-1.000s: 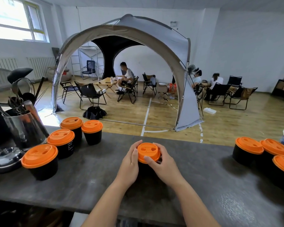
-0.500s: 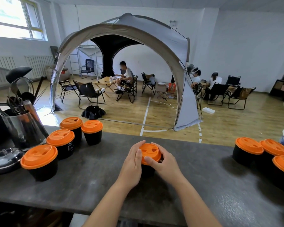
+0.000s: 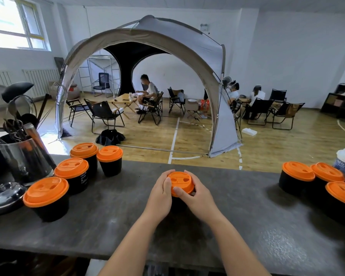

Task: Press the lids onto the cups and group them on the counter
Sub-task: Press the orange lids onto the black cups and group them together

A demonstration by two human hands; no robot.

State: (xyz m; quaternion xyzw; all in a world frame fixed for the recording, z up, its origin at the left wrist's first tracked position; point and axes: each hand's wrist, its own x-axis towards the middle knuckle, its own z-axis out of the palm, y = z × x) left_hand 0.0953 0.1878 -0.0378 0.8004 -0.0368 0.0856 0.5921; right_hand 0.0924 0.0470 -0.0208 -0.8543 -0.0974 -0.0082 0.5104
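Now lid (image 3: 181,181) btwn left hand (image 3: 161,193), right hand (image 3: 197,194), both gripping.

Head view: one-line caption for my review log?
Both hands grip an orange lid on a black cup mid-counter, lidded cups grouped at either side.

Four lidded cups (image 3: 76,174) left of centre cup (image 3: 180,184), three cups (image 3: 317,180) right.

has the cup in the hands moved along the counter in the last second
No. The cup under both hands sits at the same spot on the counter, just as far from the left cups.
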